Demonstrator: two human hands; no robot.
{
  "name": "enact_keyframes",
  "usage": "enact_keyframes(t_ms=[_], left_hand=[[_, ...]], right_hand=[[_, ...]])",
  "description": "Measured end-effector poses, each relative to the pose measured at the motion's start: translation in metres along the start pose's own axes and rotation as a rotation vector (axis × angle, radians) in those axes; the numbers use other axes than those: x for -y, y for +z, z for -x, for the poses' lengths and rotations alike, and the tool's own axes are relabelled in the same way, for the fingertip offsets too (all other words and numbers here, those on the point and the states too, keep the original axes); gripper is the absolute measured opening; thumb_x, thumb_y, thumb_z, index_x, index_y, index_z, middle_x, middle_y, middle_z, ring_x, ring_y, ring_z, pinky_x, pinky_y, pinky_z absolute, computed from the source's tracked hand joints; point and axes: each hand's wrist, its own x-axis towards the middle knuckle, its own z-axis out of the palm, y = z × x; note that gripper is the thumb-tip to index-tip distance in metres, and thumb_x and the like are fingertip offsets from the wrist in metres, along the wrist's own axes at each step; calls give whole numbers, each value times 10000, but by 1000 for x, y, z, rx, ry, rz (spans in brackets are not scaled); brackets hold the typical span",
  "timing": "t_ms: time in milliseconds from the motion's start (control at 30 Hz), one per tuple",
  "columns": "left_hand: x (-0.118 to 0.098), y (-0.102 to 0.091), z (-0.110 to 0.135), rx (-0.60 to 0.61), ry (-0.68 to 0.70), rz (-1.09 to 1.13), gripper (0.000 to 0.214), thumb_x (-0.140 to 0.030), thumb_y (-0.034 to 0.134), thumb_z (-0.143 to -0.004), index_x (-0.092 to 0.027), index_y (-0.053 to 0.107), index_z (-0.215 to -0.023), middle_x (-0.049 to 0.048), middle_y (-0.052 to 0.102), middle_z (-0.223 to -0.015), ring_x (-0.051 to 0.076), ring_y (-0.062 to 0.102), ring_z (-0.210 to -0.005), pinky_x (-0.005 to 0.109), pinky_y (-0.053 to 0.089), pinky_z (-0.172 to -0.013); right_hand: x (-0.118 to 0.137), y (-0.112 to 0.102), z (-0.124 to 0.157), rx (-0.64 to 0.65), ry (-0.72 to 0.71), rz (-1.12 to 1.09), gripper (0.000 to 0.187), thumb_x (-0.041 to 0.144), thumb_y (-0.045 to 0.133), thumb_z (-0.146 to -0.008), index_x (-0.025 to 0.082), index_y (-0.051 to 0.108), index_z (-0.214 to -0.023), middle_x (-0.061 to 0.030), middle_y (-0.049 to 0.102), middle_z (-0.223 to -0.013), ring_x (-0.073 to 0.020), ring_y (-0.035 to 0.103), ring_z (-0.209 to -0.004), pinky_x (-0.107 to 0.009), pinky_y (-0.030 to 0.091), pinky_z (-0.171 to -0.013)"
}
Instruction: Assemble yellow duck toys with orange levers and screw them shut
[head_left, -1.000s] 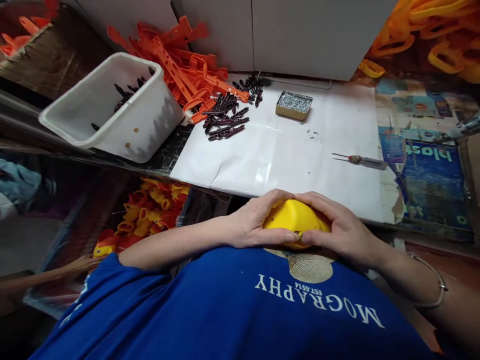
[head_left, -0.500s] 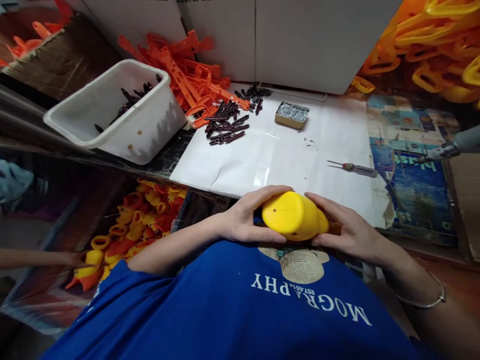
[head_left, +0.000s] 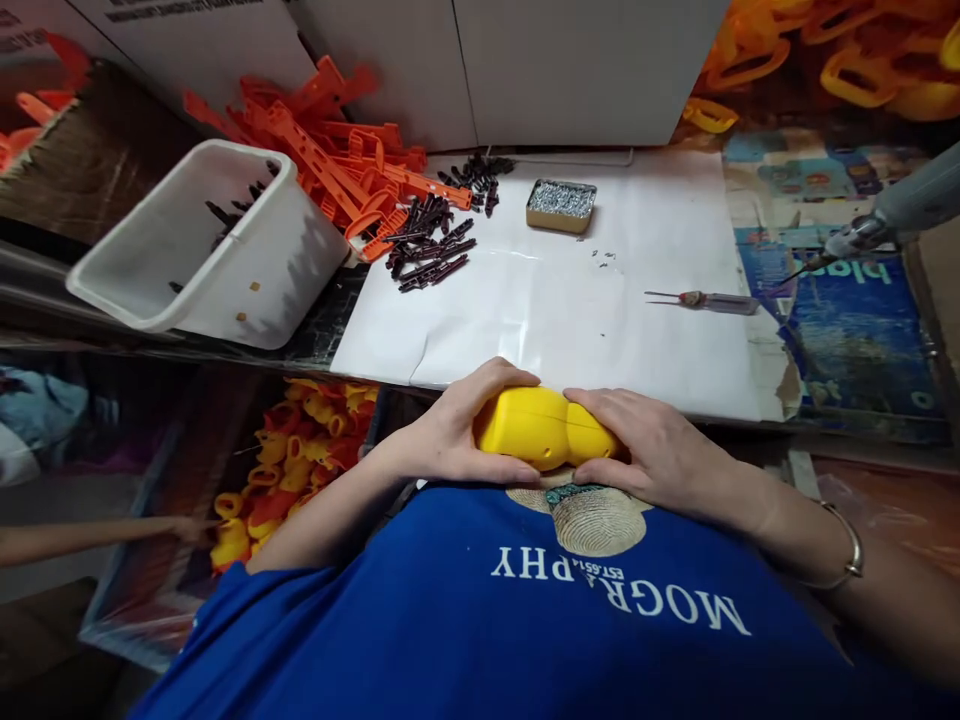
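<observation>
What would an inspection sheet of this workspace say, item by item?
Surface: white sheet, torn at its right corner.
Job's things: yellow plastic toy, showing a seam and small holes.
Clutter: orange plastic parts and dark plastic parts, heaped; loose bits near a metal tin; clear-handled tool lying to the right.
Fingers: left fingers and right fingers hold the yellow plastic toy's opposite ends.
Cables: nothing seen.
Surroundings: white bin, left; electric screwdriver, right; another person's hand at a crate of toys.
</observation>
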Motion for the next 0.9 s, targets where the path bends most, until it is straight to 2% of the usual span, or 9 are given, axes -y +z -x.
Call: enact_keyframes(t_ms=[100, 200, 300, 467, 600, 700, 767, 833, 900], left_hand=[[-10, 7, -6, -43, 41, -59, 654, -521, 857, -737, -202, 605, -1250, 81, 651, -1090, 215, 666, -928, 366, 567, -829], [-7, 17, -6, -91, 102, -102, 603, -514, 841, -757, -189, 633, -1220, 88, 666, -1060, 207, 683, -890, 348, 572, -776], [-2, 23, -4, -102, 98, -107, 562, -510, 832, -764, -174, 657, -1180, 89, 680, -1017, 199, 687, -838, 330, 564, -731], [-5, 23, -4, -100, 9, -65, 537, -517, 825, -763, -164, 667, -1135, 89, 675, -992, 209, 676, -835, 343, 545, -740], [-4, 12, -12, -92, -177, 76, 618, -565, 831, -737, -181, 616, -1171, 82, 664, -1075, 229, 652, -942, 355, 534, -820], [5, 6, -24, -212, -226, 383, 679, -681, 718, -796, -221, 552, -1266, 87, 637, -1207, 243, 631, -1068, 357, 541, -885], [10, 7, -35, -280, -226, 566, 632, -704, 606, -870, -232, 527, -1282, 94, 619, -1252, 241, 634, -1091, 369, 554, -892], [10, 13, -47, -253, -235, 629, 585, -674, 576, -905, -226, 510, -1276, 108, 603, -1273, 236, 646, -1088, 383, 561, -897], [3, 21, -57, -171, -212, 596, 598, -648, 598, -903, -218, 482, -1302, 133, 580, -1301, 248, 643, -1121, 403, 558, -920]], right_hand=[[5, 5, -3, -49, -49, 16, 653, 525, 607, -967, 30, 533, -1388, -223, 715, -1233, -329, 718, -1043, -497, 624, -913], [4, 10, -3, -75, -70, -9, 581, 504, 564, -992, 45, 570, -1348, -206, 738, -1188, -318, 733, -1001, -471, 625, -880], [1, 13, -1, -40, -56, -78, 544, 516, 555, -992, 92, 604, -1329, -175, 755, -1169, -304, 746, -997, -431, 619, -877], [1, 10, -7, 23, 15, -154, 540, 525, 615, -939, 138, 642, -1315, -152, 767, -1162, -316, 752, -977, -449, 618, -862], [0, -6, -15, 30, 125, -192, 533, 522, 657, -908, 169, 661, -1307, -139, 764, -1172, -332, 736, -1021, -487, 595, -923], [-16, -22, -18, 21, 272, -443, 515, 564, 640, -927, 227, 656, -1317, -85, 760, -1190, -294, 734, -1029, -407, 611, -870], [-32, -30, -19, -56, 341, -708, 543, 623, 631, -920, 255, 644, -1319, -73, 746, -1233, -286, 726, -1073, -389, 618, -862], [-47, -33, -20, -184, 365, -931, 621, 701, 626, -885, 266, 620, -1328, -86, 715, -1307, -297, 702, -1157, -429, 609, -930], [-55, -33, -24, -260, 366, -1044, 717, 775, 568, -868, 262, 576, -1370, -113, 662, -1397, -309, 664, -1242, -481, 577, -1009]])
